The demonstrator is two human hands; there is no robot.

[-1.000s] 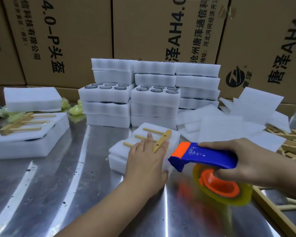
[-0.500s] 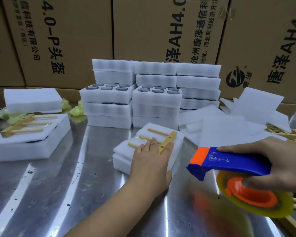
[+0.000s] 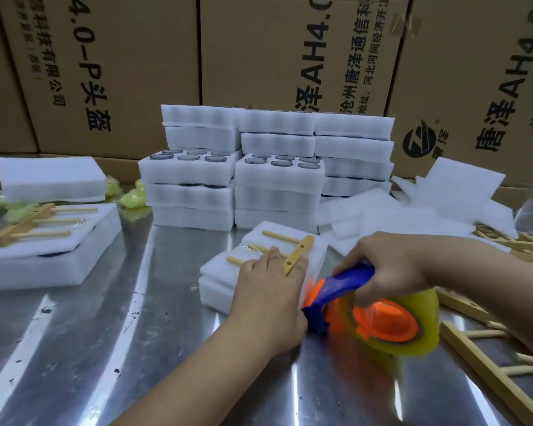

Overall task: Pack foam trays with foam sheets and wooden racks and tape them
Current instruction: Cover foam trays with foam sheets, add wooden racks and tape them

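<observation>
Left hand (image 3: pixel 266 290) flat, fingers straight, pressing rack (image 3: pixel 294 256) onto foam tray (image 3: pixel 219 269). Right hand (image 3: pixel 388 265) grips tape dispenser (image 3: pixel 351 290) at tray's near edge.

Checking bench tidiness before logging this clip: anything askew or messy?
Yes, on the right: the loose foam sheets lie in an overlapping heap, one propped up at a tilt, and spare wooden racks are strewn crisscross beside them. Crumpled yellow-green wads sit behind the left tray.

Printed cardboard boxes (image 3: pixel 120 72) behind — steel table (image 3: pixel 74 348) below.
</observation>
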